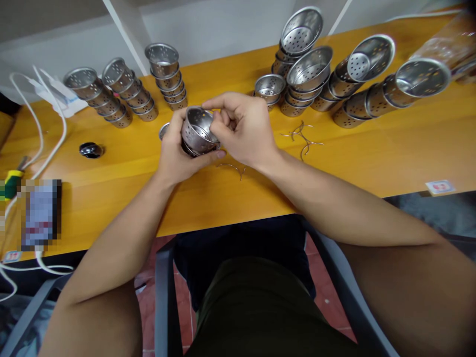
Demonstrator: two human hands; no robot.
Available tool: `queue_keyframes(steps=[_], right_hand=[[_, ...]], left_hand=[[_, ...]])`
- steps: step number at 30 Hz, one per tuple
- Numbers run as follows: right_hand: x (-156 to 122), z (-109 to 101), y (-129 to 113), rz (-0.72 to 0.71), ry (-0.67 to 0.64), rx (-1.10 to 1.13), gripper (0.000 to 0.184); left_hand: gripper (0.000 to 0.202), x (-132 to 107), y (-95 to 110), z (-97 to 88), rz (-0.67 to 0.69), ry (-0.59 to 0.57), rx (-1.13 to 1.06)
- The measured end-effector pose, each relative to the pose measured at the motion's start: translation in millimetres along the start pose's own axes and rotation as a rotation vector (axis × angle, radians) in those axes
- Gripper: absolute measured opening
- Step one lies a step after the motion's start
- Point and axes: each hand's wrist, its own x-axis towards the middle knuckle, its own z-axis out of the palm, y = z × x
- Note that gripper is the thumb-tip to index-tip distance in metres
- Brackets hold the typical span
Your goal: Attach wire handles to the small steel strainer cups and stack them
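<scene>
In the head view, my left hand [174, 158] is wrapped round a perforated metal cup [197, 134], tilted with its mouth up. Further metal rims show just below that cup, partly covered by the hand. My right hand [245, 126] is closed over the cup's right side, its index finger reaching to the rim and its thumb at the mouth. Whatever lies between those curled fingers is hidden. Close below the hands, a thin bent wire [232, 167] rests on the table. Several more bent wires [303, 139] lie beyond my right wrist.
Stacks of perforated cups stand at the back left [167, 74] and back right [310, 74], some leaning. On the orange table [204, 203] at left are a black shiny object [91, 149], a phone [40, 215], white cables [61, 131] and a green-yellow handle [13, 183]. A clear plastic bag [449, 44] lies far right.
</scene>
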Motion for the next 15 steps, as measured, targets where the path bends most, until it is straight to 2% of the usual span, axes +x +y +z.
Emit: queue_keyframes(steps=[4, 6, 9, 11, 15], right_hand=[[0, 1, -5, -0.025, 0.033, 0.116, 0.027], [2, -2, -3, -0.033, 0.023, 0.246, 0.021], [6, -10, 7, -0.094, -0.075, 0.519, 0.02], [7, -16, 15, -0.166, -0.163, 0.628, 0.026], [9, -17, 25, -0.227, -0.214, 0.687, 0.06]], left_hand=[[0.115, -3, 0, 3.5, -0.148, 0.001, 0.023], [0.11, -4, -1, 2.8, -0.192, 0.012, 0.018], [0.099, -4, -5, 0.3, -0.226, 0.046, -0.012], [0.094, -4, -5, -1.3, -0.255, 0.055, -0.022], [0.092, -1, -1, -3.6, -0.265, 0.038, -0.044]])
